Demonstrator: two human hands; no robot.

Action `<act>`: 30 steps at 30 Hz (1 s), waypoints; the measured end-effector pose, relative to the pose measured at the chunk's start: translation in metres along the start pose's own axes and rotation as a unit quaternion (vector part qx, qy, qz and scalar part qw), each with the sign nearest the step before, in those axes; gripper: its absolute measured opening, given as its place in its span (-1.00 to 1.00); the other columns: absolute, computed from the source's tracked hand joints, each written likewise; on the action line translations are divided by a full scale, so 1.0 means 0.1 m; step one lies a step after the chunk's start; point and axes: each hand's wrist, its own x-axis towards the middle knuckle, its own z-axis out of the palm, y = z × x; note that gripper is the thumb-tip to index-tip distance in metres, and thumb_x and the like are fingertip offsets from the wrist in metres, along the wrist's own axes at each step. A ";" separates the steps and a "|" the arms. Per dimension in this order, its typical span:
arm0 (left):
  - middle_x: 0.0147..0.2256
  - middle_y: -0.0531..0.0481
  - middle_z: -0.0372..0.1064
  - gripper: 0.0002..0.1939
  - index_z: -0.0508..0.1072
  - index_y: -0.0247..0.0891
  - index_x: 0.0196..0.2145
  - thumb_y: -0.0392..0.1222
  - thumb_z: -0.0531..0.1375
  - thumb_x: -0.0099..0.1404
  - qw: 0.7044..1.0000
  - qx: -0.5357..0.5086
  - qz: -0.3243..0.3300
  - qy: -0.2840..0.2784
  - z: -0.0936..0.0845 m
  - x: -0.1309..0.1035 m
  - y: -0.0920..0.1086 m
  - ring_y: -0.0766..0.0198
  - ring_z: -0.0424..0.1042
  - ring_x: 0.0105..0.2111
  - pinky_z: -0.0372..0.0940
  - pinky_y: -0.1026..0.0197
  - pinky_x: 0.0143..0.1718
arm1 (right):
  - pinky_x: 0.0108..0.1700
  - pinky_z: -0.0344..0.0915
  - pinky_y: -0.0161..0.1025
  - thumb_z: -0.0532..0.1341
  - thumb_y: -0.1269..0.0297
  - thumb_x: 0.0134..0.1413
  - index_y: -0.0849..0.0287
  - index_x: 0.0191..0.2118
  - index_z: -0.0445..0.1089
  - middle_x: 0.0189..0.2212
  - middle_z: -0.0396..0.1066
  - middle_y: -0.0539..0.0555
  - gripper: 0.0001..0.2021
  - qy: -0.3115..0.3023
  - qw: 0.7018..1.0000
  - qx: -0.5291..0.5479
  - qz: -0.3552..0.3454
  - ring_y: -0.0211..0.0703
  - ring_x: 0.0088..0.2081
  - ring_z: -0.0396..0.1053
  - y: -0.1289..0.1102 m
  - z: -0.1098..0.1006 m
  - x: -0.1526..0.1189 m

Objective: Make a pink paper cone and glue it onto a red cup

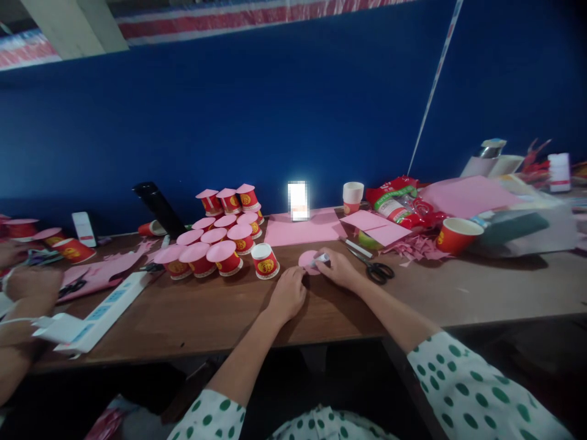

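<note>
A round pink paper disc (308, 259) lies on the wooden table in front of me. My left hand (288, 293) is closed, with its fingertips pressed on the near edge of the disc. In my right hand (340, 269) is a small white glue tube (321, 259), its tip over the disc's right side. Left of the disc, a red paper cup (265, 261) stands upside down without a cover. Beside it are several more upturned red cups topped with pink paper cones (222, 250), some of them stacked at the back.
Black-handled scissors (380, 272) lie right of my right hand, near pink paper scraps (415, 247) and a red cup (458, 236). At left are a white power strip (107, 311), a black bottle (158, 208) and another person's hand (34, 281). A lit phone (299, 200) stands behind.
</note>
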 end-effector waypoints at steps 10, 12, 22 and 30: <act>-0.09 -0.22 0.28 -0.59 0.28 -0.38 -0.09 -0.47 -0.05 0.08 1.000 0.005 -0.008 -0.002 -0.01 0.00 0.01 0.15 0.23 -0.03 0.13 0.01 0.04 | -0.43 0.12 -0.37 0.10 0.32 -0.06 0.17 -0.34 0.32 -0.52 0.36 -0.02 -0.88 -0.011 1.000 0.018 0.015 -0.27 -0.50 0.26 -0.06 -0.06 0.00; -0.08 -0.22 0.28 -0.58 0.28 -0.39 -0.08 -0.47 -0.04 0.07 1.000 0.007 -0.008 0.000 -0.01 0.00 0.01 0.15 0.22 -0.03 0.13 0.02 0.04 | -0.43 0.12 -0.38 0.10 0.33 -0.07 0.18 -0.39 0.31 -0.53 0.35 -0.03 -0.91 -0.013 1.000 0.021 0.014 -0.28 -0.51 0.24 -0.07 -0.06 0.01; -0.13 -0.22 0.30 -0.64 0.29 -0.40 -0.12 -0.45 -0.04 0.09 1.000 0.003 -0.003 0.000 -0.02 0.01 0.02 0.15 0.24 -0.07 0.16 0.06 0.00 | -0.39 0.14 -0.37 0.05 0.21 0.08 0.19 -0.44 0.27 -0.52 0.38 0.01 -0.81 0.017 1.000 0.005 0.004 -0.25 -0.48 0.28 -0.01 -0.01 0.02; -0.15 -0.18 0.30 -0.68 0.29 -0.35 -0.16 -0.43 -0.03 0.11 1.000 0.002 -0.007 -0.005 -0.03 0.01 0.02 0.15 0.25 -0.08 0.16 0.05 -0.02 | -0.43 0.08 -0.39 0.07 0.17 0.08 0.17 -0.42 0.25 -0.55 0.35 -0.01 -0.82 0.005 0.999 -0.047 -0.016 -0.26 -0.51 0.26 0.00 0.02 0.00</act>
